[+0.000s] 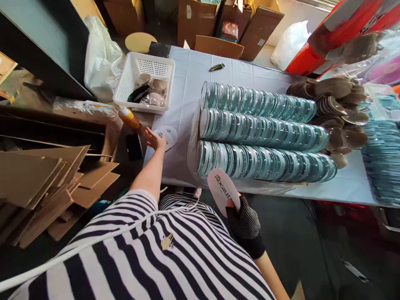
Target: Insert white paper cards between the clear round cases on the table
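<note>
card (221, 188) juts from right hand (245, 221) beside near edge of table (350, 181).

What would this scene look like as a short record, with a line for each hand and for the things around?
Left hand: bare, fingers apart, at the white printed pieces; contact unclear
Right hand: in a dark fingerless glove, gripping a pale oval card lettered "beaut"
Table: three rows of glassy round pieces
Left end: white basket with small items inside
Near left hand: orange bottle
</note>
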The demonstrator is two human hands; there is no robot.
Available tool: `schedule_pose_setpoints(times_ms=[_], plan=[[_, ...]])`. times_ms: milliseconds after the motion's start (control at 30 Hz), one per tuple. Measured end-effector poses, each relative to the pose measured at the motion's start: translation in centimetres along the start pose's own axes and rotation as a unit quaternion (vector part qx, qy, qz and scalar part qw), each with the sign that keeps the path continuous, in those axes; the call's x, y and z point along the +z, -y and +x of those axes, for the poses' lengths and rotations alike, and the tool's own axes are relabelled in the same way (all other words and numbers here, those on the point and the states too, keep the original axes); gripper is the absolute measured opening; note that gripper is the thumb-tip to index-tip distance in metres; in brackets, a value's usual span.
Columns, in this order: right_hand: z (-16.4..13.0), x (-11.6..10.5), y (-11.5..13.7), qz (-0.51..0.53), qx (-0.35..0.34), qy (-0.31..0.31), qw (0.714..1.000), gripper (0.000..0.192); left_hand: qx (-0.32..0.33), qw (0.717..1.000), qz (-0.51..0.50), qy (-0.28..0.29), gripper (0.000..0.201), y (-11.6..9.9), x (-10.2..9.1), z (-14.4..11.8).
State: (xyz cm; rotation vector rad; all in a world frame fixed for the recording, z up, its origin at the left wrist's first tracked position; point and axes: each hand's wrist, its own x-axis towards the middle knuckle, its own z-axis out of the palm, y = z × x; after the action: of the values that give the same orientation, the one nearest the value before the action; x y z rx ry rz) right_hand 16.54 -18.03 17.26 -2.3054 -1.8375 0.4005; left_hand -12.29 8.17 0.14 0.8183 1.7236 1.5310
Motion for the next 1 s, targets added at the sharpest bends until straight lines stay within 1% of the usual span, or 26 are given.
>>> schedule_pose_setpoints(times_ms=[33,67,100,133,200,233,267,300,400,467,533,600,667,800,867,900,933,1000], plan=[[0.4,0.3,0.5,-0.008,-0.017,0.009,1.000,0.044,0.048,0.996,-0.011,0.069,0.053,-0.2,0.9,-0.8],[1.1,0.7,1.0,-0.017,-0.033,0.018,0.999,0.043,0.086,0.986,-0.025,0.139,0.058,-0.5,2.0,-1.8],[1.9,1.2,1.6,-0.026,-0.044,0.026,0.998,0.042,0.112,0.972,-0.038,0.204,0.064,-1.0,3.3,-3.0],[3.0,1.9,2.3,-0.038,-0.051,0.035,0.997,0.042,0.124,0.957,-0.046,0.260,0.067,-1.5,4.5,-4.3],[5.5,3.3,3.7,-0.064,-0.051,0.053,0.995,0.041,0.128,0.930,-0.058,0.341,0.062,-2.5,6.5,-7.2],[6.7,4.0,4.3,-0.076,-0.048,0.062,0.994,0.040,0.123,0.921,-0.064,0.364,0.057,-2.9,7.1,-8.5],[7.8,4.6,4.9,-0.085,-0.044,0.066,0.993,0.040,0.113,0.919,-0.070,0.372,0.053,-3.3,7.5,-9.7],[8.6,5.0,5.3,-0.088,-0.043,0.065,0.993,0.040,0.097,0.922,-0.074,0.367,0.048,-3.7,7.7,-10.6],[9.2,5.2,5.7,-0.084,-0.043,0.039,0.995,0.037,0.046,0.939,-0.085,0.329,0.036,-4.4,7.7,-11.8],[8.9,4.8,5.7,-0.086,-0.035,0.036,0.995,0.032,0.031,0.943,-0.098,0.318,0.031,-4.6,7.7,-11.9],[8.7,4.3,5.9,-0.092,-0.027,0.049,0.994,0.030,0.018,0.945,-0.106,0.308,0.028,-4.7,7.8,-11.8],[9.2,4.2,6.3,-0.099,-0.027,0.066,0.993,0.031,-0.007,0.948,-0.105,0.302,0.027,-4.6,8.1,-11.7],[10.0,4.5,6.8,-0.107,-0.027,0.075,0.991,0.033,-0.024,0.949,-0.104,0.297,0.026,-4.6,8.3,-11.7],[10.8,6.0,6.9,-0.104,-0.022,0.111,0.988,0.034,-0.028,0.951,-0.113,0.286,0.023,-4.7,8.3,-11.9],[10.6,6.8,6.5,-0.056,-0.007,0.164,0.985,0.028,-0.035,0.952,-0.109,0.284,0.023,-4.8,8.2,-12.0],[10.4,7.2,6.2,0.003,0.000,0.199,0.980,0.026,-0.036,0.952,-0.106,0.285,0.024,-4.8,8.1,-12.1],[10.2,7.4,5.9,0.081,0.002,0.236,0.968,0.026,-0.034,0.952,-0.102,0.287,0.024,-4.8,8.0,-12.2],[9.8,7.6,5.5,0.240,-0.008,0.302,0.923,0.030,-0.023,0.952,-0.092,0.290,0.026,-4.7,7.8,-12.2]])
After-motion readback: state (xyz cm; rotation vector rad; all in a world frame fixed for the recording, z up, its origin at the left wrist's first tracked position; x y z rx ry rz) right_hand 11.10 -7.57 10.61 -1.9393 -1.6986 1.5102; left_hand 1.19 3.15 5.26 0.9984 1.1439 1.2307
